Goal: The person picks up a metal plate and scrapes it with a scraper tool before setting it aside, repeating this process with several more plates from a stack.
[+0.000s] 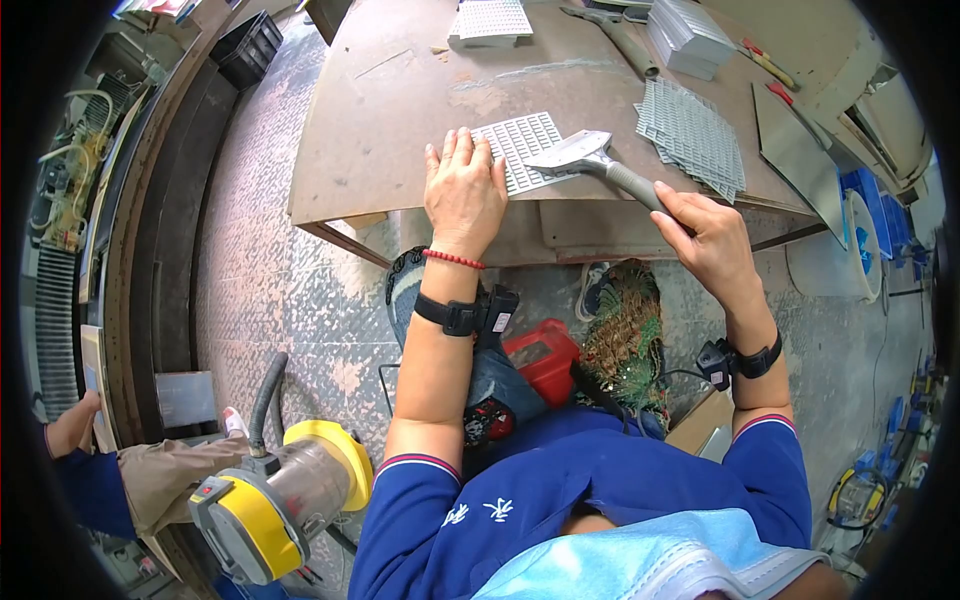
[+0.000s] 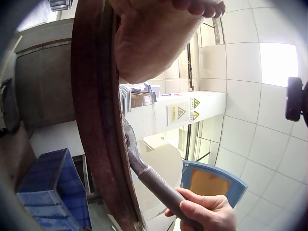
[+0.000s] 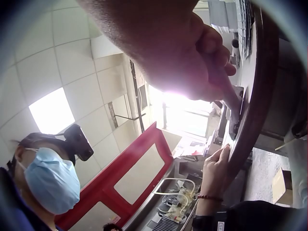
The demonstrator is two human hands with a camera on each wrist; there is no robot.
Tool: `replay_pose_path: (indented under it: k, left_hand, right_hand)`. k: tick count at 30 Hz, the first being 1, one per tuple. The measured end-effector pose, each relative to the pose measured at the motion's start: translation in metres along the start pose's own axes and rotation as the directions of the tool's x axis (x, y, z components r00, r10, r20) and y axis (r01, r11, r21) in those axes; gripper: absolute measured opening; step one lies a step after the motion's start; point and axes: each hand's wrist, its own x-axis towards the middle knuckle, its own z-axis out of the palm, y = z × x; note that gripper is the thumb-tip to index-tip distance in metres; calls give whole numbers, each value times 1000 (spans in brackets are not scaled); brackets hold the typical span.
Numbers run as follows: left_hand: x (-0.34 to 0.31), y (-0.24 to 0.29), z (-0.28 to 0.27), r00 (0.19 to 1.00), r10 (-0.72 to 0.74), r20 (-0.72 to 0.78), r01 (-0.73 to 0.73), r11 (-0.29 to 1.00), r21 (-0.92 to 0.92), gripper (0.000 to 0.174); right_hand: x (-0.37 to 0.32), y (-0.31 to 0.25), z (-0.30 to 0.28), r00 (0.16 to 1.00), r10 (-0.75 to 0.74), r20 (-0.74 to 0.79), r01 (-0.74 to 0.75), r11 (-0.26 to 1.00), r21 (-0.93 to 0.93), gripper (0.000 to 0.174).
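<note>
A pale slotted sheet (image 1: 530,137) lies at the table's near edge in the head view. The left hand (image 1: 466,194) rests flat on its left side, fingers straight. The right hand (image 1: 708,236) grips the grey handle of a scraper-like tool (image 1: 632,183), whose wide metal head lies over the sheet's right part. In the left wrist view the right hand (image 2: 207,210) holds the tool's handle (image 2: 163,189). The right wrist view shows the right hand (image 3: 178,53) close up around the handle, and the left hand (image 3: 215,169) at the table edge near the tool's head.
On the table (image 1: 385,120) are a fanned pile of slotted sheets (image 1: 692,137) at right, stacks (image 1: 690,38) at the back and a long-handled tool (image 1: 628,45). A yellow vacuum (image 1: 265,515) stands on the floor at lower left, near another person (image 1: 165,480).
</note>
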Motion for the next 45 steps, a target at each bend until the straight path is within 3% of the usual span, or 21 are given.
replay_pose_path:
  k: [7, 15, 45]
  left_hand:
    - [0, 2, -1, 1000, -6, 4, 6, 1000, 21, 32]
    - [0, 3, -1, 1000, -14, -2, 15, 1000, 19, 31]
    - [-1, 1, 2, 1000, -14, 4, 13, 1000, 17, 31]
  right_hand:
    - [-5, 0, -5, 1000, -20, 5, 20, 1000, -3, 33]
    - [-39, -15, -14, 998, 60, -14, -60, 998, 18, 33]
    - [0, -4, 10, 1000, 0, -8, -1, 999, -52, 31]
